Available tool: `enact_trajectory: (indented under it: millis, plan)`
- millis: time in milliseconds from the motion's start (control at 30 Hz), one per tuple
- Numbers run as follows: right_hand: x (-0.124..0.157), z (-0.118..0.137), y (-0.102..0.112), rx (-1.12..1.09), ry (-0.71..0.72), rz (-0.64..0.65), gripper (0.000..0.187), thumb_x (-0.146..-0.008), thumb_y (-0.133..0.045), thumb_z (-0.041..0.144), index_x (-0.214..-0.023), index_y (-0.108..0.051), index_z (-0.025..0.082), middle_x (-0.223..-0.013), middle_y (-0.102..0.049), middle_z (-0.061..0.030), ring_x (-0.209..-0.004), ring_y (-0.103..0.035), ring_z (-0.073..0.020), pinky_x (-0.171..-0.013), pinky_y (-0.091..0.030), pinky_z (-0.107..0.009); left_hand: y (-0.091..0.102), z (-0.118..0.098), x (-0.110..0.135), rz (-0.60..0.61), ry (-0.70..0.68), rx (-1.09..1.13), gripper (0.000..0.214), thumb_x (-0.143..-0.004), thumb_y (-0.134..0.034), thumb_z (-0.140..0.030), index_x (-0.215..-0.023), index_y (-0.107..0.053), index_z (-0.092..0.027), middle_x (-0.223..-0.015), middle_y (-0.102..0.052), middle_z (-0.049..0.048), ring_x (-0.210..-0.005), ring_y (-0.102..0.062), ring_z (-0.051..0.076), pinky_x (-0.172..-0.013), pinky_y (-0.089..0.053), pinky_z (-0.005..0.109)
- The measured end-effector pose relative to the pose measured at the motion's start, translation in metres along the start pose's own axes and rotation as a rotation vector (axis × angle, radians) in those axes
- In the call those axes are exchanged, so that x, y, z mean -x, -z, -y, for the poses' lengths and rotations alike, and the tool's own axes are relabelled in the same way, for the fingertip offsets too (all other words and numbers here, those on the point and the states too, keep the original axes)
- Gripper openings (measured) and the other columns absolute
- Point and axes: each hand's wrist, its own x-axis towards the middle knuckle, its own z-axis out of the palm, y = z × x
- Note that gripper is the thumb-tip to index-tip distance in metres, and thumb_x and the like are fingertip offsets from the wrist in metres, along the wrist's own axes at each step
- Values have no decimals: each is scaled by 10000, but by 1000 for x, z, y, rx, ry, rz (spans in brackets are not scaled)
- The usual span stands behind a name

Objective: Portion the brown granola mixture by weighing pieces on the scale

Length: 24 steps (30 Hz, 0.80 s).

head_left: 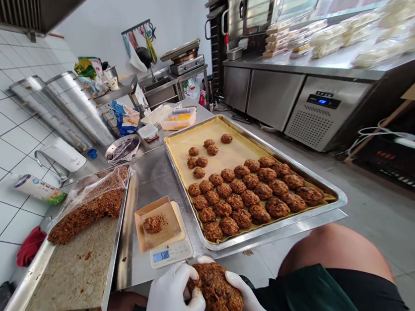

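Observation:
Both my hands wear white gloves and sit low in the head view, just in front of my lap. My right hand (252, 302) cups a big lump of brown dough (218, 294) from below. My left hand (170, 304) pinches at the lump's left side, fingers closed on it. Just beyond them a small digital scale (170, 253) reads 588 and carries a tan tray (159, 225) with a small bit of dough. To the right lies a baking tray (337, 195) lined with paper and holding several rows of dough balls (247, 196).
On the left a large steel tray (63, 286) holds a slab of the brown mix (87, 214) at its far end under plastic film. Containers, a bowl and a sink stand farther back. Steel counters and a fridge unit run along the right. My knee (333, 253) is bare below the table.

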Motion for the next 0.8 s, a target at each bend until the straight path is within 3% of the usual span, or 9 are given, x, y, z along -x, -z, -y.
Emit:
enact_trajectory:
  millis: [167, 300, 433, 567, 800]
  plan:
    - [0, 0, 9, -70, -58, 8, 510, -904, -564, 500, -1255, -694, 153, -1285, -709, -153, -1200, -654, -278, -1156, -365, -478, 2, 0, -3, -65, 68, 179, 185, -775, -532, -132, -857, -643, -256, -740, -674, -44, -686, -647, 148, -649, -482, 250]
    - [1, 4, 1, -116, -30, -17, 472, -906, -584, 471, -1281, -682, 201, -1342, -679, -116, -1230, -639, -274, -1166, -362, -468, 5, 0, -4, -102, 112, 288, 204, -794, -576, -176, -958, -669, -254, -859, -735, -15, -803, -706, 169, -742, -547, 261]
    - [1, 7, -9, -122, 7, -46, 444, -891, -621, 460, -1256, -699, 219, -1324, -693, -101, -1227, -642, -267, -1162, -374, -458, 11, 5, -6, -139, 163, 385, 195, -807, -611, -259, -987, -681, -227, -865, -748, 24, -799, -723, 202, -734, -582, 295]
    - [1, 9, -10, -110, -2, -101, 443, -862, -668, 471, -1229, -715, 227, -1297, -711, -98, -1188, -664, -261, -1155, -384, -456, 20, 19, -8, -182, 195, 459, 189, -829, -633, -332, -969, -661, -207, -867, -741, 38, -800, -719, 214, -750, -588, 318]
    - [0, 10, -6, -156, -24, -47, 459, -849, -670, 502, -1230, -716, 249, -1311, -704, -102, -1242, -631, -284, -1168, -346, -490, 49, 60, -28, -288, 221, 489, 281, -864, -653, -434, -1037, -665, -213, -997, -743, 55, -931, -712, 227, -839, -568, 333]
